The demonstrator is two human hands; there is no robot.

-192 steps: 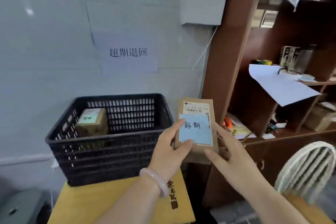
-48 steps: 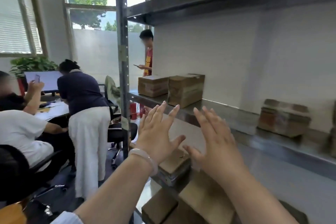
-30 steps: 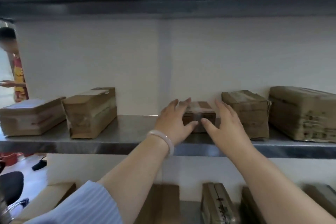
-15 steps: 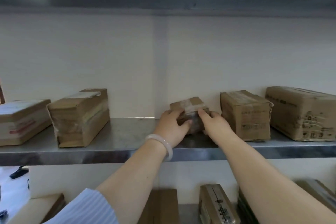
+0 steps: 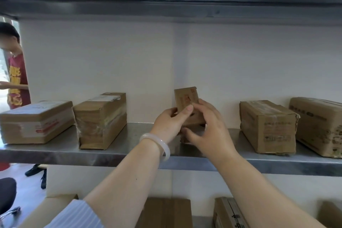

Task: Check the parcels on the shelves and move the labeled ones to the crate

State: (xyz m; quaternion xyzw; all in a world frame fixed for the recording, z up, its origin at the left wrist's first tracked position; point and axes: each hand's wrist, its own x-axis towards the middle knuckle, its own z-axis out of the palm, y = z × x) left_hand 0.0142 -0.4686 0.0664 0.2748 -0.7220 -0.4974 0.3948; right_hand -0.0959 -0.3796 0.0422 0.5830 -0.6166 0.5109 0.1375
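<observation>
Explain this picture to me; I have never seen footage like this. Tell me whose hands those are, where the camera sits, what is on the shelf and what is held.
No machine here: a person wears a camera on the head, so this one view looks forward and down at their own arms. The left hand, with a pale bracelet, and the right hand both grip a small parcel, tipped up over a metal shelf. Four larger parcels lie on the shelf, two on each side of it. More boxes sit on the shelf below. Another person stands at the far left.
</observation>
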